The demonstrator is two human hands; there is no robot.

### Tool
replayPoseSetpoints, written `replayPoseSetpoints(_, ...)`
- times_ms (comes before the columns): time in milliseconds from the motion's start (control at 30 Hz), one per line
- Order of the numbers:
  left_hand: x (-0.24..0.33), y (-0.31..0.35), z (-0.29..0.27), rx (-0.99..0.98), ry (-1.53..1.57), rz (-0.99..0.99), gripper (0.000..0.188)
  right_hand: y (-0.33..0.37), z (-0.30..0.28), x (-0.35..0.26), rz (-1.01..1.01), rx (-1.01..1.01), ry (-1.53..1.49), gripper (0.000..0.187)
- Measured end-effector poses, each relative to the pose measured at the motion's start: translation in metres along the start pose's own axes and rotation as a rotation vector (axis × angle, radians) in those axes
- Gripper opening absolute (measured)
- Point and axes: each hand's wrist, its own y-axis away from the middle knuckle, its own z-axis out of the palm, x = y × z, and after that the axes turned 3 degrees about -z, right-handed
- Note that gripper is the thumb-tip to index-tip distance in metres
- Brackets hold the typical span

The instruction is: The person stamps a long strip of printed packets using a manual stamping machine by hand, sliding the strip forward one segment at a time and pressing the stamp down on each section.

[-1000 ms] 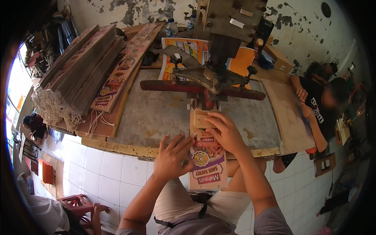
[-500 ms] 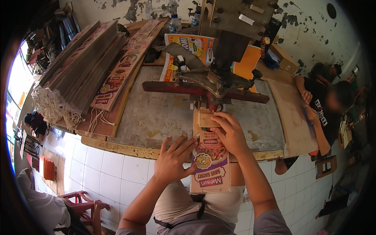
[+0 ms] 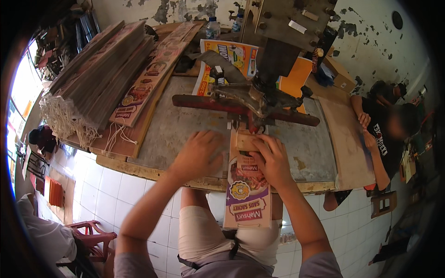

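Note:
A long printed cardboard strip (image 3: 248, 194) lies lengthwise on the grey metal table (image 3: 185, 129) and hangs over its near edge above my lap. My right hand (image 3: 273, 160) presses on the strip's upper part, fingers against a small wooden block (image 3: 244, 139) under the machine's red bar (image 3: 222, 104). My left hand (image 3: 199, 155) lies flat on the table just left of the strip, fingers spread, holding nothing.
A heavy metal press head (image 3: 278, 51) stands over the table's middle. A tall stack of printed strips with string loops (image 3: 99, 83) fills the left side. Another person (image 3: 384, 134) leans on the wooden board at the right. White tiled floor lies below.
My left hand has moved up off the strip's left edge and onto the table top. My right hand stays on the strip near the block. The view has shifted slightly.

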Motion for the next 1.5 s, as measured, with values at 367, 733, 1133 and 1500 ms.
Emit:
replayPoseSetpoints(367, -0.047, -0.053, 0.023, -0.016, -0.182, 0.274, 0.051, -0.003, 0.000, -0.001, -0.008, -0.008, -0.009, 0.038)
replayPoseSetpoints(733, -0.045, -0.058, 0.020, -0.068, -0.255, 0.289, 0.054, -0.005, 0.000, -0.003, 0.006, 0.010, -0.070, 0.039)
replayPoseSetpoints(1133, -0.041, -0.057, 0.021, -0.107, -0.191, 0.230, 0.063, -0.003, -0.001, -0.002, -0.002, 0.051, -0.092, 0.040)
replayPoseSetpoints(1500, 0.006, 0.013, 0.010, -0.001, 0.007, -0.047, 0.057, 0.009, -0.003, 0.010, 0.183, 0.160, -0.141, 0.024)
